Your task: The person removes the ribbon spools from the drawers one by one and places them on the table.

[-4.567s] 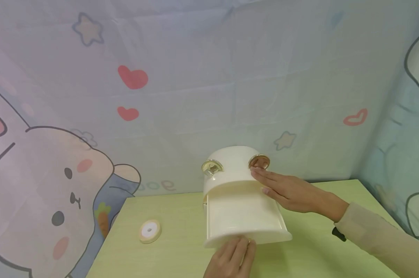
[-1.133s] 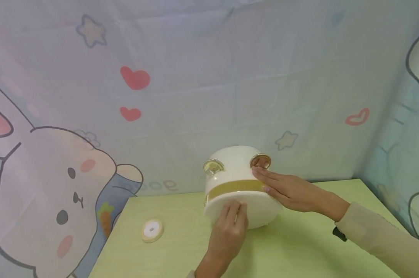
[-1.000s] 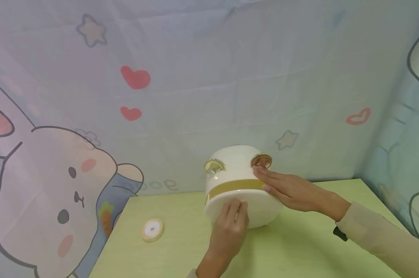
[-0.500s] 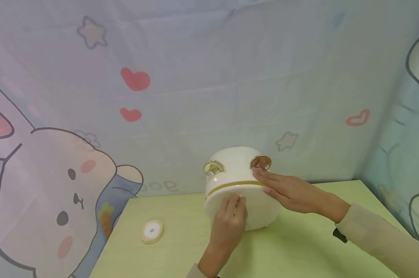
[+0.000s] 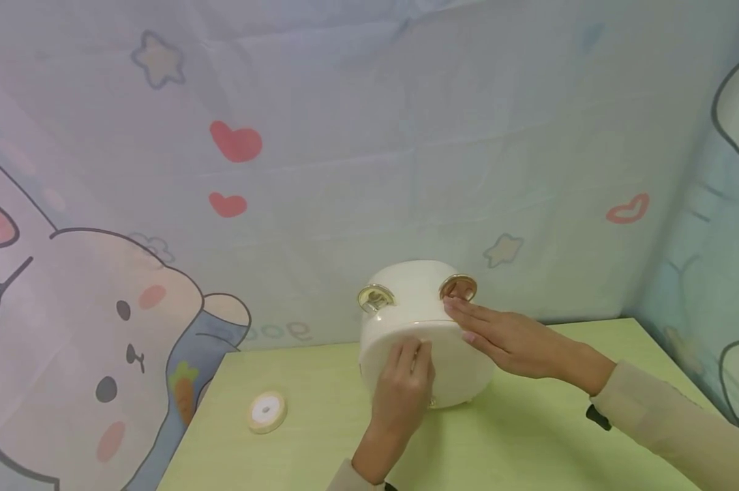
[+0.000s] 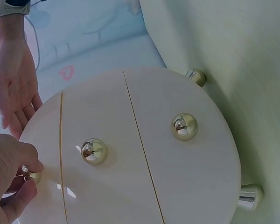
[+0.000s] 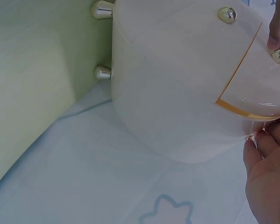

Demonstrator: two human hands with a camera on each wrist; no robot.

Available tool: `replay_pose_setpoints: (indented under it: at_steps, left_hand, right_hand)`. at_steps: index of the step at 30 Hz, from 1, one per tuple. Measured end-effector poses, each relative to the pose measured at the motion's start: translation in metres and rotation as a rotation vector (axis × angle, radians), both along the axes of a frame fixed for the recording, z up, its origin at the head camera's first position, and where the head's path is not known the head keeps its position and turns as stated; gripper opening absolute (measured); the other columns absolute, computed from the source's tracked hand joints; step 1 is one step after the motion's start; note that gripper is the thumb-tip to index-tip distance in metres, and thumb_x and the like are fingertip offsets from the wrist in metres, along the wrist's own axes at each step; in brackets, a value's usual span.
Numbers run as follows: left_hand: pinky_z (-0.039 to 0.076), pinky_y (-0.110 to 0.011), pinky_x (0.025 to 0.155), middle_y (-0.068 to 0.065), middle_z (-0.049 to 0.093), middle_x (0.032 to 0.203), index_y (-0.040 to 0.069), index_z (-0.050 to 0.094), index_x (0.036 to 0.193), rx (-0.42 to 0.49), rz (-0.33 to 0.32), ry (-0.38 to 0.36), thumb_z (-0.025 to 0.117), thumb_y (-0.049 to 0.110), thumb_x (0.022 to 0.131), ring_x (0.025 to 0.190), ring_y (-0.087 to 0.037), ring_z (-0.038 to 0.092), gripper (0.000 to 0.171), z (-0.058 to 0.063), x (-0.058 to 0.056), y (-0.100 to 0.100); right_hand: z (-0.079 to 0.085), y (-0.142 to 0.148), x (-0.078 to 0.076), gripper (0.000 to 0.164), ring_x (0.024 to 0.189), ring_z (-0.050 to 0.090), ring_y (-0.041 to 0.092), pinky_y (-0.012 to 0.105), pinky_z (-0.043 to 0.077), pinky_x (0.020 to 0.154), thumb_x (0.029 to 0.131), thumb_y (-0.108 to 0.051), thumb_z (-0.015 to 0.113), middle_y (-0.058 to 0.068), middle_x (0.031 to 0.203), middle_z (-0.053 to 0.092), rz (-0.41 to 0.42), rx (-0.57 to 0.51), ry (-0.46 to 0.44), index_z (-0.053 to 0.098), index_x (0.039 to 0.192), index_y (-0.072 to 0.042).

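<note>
A white, drum-shaped drawer box (image 5: 461, 368) with gold trim stands on the table. My left hand (image 5: 403, 389) pinches the gold knob (image 6: 36, 177) of its top drawer (image 6: 47, 123). In the right wrist view a narrow gold gap (image 7: 240, 111) shows along that drawer's edge. Two lower drawers carry round gold knobs, the middle knob (image 6: 94, 151) and the bottom knob (image 6: 184, 127). My right hand (image 5: 517, 344) rests with straight fingers on the top, its fingertips beside the right gold ear-shaped piece (image 5: 458, 287). A matching left piece (image 5: 375, 298) sits opposite.
On the pale green table (image 5: 320, 443), a flat cream roll with a white core (image 5: 266, 410) lies left of the box. A cartoon-printed cloth (image 5: 345, 170) hangs close behind. Short gold feet (image 6: 249, 197) lift the box.
The top drawer, pulled far out at first, has slid back into the box under my left hand, and the gap above it has narrowed to a thin line. My right hand has kept its place.
</note>
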State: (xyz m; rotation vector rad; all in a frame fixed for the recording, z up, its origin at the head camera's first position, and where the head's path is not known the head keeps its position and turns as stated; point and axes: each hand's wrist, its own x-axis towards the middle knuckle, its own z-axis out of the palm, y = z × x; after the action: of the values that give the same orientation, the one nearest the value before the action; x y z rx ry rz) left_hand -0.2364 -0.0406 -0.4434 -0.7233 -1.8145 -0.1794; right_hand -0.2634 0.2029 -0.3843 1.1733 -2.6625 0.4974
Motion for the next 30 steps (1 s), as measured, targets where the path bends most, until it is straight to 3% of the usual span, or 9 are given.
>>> replay_pose_setpoints:
  at_steps: [17, 22, 26, 30]
  left_hand:
    - [0.058, -0.026, 0.076, -0.008, 0.065, 0.094, 0.001, 0.073, 0.099, -0.003, 0.021, -0.010, 0.043, 0.006, 0.103, 0.084, -0.022, 0.063, 0.031, -0.0021, 0.0011, 0.0021]
    - [0.058, -0.027, 0.078, -0.007, 0.067, 0.094, 0.001, 0.074, 0.100, 0.002, 0.025, -0.002, 0.047, 0.006, 0.102, 0.085, -0.022, 0.065, 0.028, -0.0020, 0.0008, 0.0018]
    - [0.059, -0.027, 0.079, -0.006, 0.068, 0.094, 0.002, 0.075, 0.101, 0.002, 0.040, 0.006, 0.063, 0.004, 0.090, 0.085, -0.020, 0.067, 0.016, -0.0013, 0.0010, 0.0008]
    - [0.059, -0.027, 0.077, -0.006, 0.069, 0.096, 0.004, 0.076, 0.101, 0.010, 0.035, 0.008, 0.070, 0.003, 0.083, 0.085, -0.020, 0.068, 0.019, -0.0007, 0.0022, -0.0010]
  right_hand:
    - [-0.0034, 0.0006, 0.0013, 0.055, 0.157, 0.038, 0.025, 0.050, 0.045, 0.119, 0.113, -0.032, 0.043, 0.001, 0.173, 0.031, -0.009, -0.010, -0.022, 0.031, 0.166, -0.019]
    - [-0.0045, 0.0011, 0.0000, 0.056, 0.155, 0.041, 0.026, 0.050, 0.047, 0.116, 0.113, -0.031, 0.044, 0.002, 0.172, 0.034, -0.003, 0.016, 0.058, 0.032, 0.166, -0.018]
    - [-0.0048, 0.0010, -0.0010, 0.056, 0.153, 0.045, 0.027, 0.049, 0.049, 0.114, 0.112, -0.029, 0.047, 0.003, 0.171, 0.037, 0.001, 0.048, 0.134, 0.034, 0.165, -0.016]
    - [-0.0014, 0.0009, -0.0012, 0.057, 0.153, 0.045, 0.029, 0.049, 0.048, 0.115, 0.111, -0.027, 0.049, 0.006, 0.170, 0.038, 0.011, 0.077, 0.177, 0.035, 0.164, -0.012]
